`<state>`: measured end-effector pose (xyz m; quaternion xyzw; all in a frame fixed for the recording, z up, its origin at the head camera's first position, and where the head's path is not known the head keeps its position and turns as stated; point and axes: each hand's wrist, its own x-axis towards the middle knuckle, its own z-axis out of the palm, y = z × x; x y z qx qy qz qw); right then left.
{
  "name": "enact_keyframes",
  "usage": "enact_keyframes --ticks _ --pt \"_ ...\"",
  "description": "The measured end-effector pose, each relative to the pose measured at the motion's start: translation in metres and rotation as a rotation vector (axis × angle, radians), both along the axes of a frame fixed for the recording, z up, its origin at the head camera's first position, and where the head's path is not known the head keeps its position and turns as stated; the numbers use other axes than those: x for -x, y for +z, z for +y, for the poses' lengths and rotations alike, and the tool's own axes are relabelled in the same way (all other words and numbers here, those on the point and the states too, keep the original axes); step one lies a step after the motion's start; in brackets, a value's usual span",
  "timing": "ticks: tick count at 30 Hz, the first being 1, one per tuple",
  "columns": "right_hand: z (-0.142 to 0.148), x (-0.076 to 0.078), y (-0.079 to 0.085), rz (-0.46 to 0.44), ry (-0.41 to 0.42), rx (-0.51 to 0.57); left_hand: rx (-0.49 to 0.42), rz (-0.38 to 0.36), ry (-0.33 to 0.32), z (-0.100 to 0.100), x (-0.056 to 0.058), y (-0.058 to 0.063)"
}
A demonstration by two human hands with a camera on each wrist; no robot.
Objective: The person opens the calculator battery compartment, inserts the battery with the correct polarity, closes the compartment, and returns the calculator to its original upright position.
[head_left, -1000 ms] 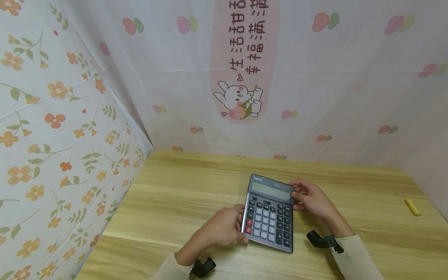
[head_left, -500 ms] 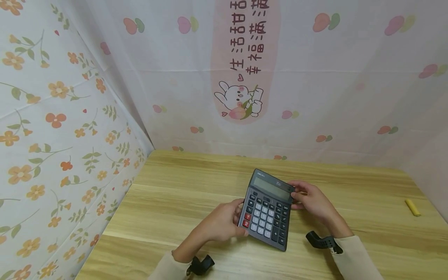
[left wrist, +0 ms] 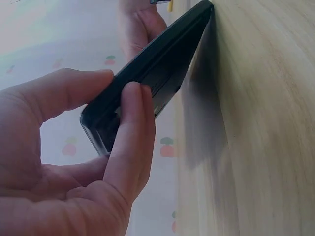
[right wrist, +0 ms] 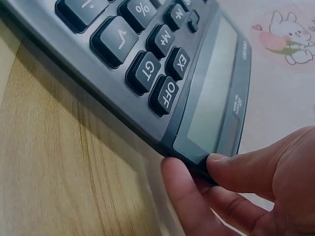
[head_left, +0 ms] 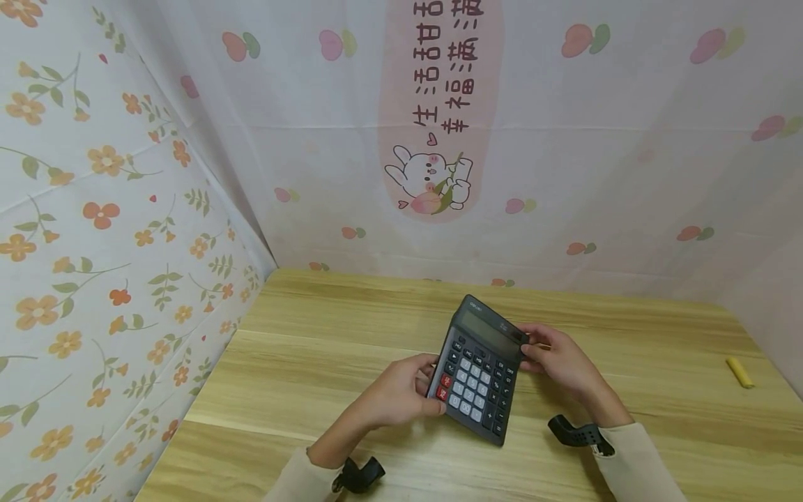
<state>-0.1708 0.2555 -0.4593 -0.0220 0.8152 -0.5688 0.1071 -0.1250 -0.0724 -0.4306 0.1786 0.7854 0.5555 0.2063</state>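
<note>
A dark grey desk calculator (head_left: 477,369) is held tilted over the wooden table, its left side raised and its right edge low. My left hand (head_left: 401,390) grips its left edge, thumb on the key side and fingers beneath. In the left wrist view, the calculator's dark underside (left wrist: 162,73) shows, with a shadow on the table below. My right hand (head_left: 561,359) pinches the top right corner beside the display (right wrist: 214,93). In the right wrist view, the right thumb lies on the corner and the other fingers are under it.
A short yellow stick (head_left: 740,371) lies on the right of the wooden table (head_left: 301,390). Printed cloth hangs behind the table (head_left: 314,139) and along its left side (head_left: 94,279). Each wrist wears a black camera band (head_left: 574,431).
The left side of the calculator has risen, so it tilts more to the right. My left hand moved up slightly with it, while the right hand stayed at the corner.
</note>
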Motion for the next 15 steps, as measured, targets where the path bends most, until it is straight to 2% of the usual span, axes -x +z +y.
enact_keyframes --ticks 3,8,15 --pt "-0.0003 0.0002 -0.0007 0.011 -0.001 -0.017 -0.046 -0.035 0.007 -0.0010 0.0008 0.0008" --pt "-0.0001 0.0008 -0.0016 0.032 0.007 -0.024 -0.119 -0.079 -0.021 -0.0028 0.0036 -0.0002" --pt "-0.0001 0.0013 -0.0023 0.039 -0.004 -0.051 -0.139 -0.092 -0.035 -0.0042 0.0038 0.0013"
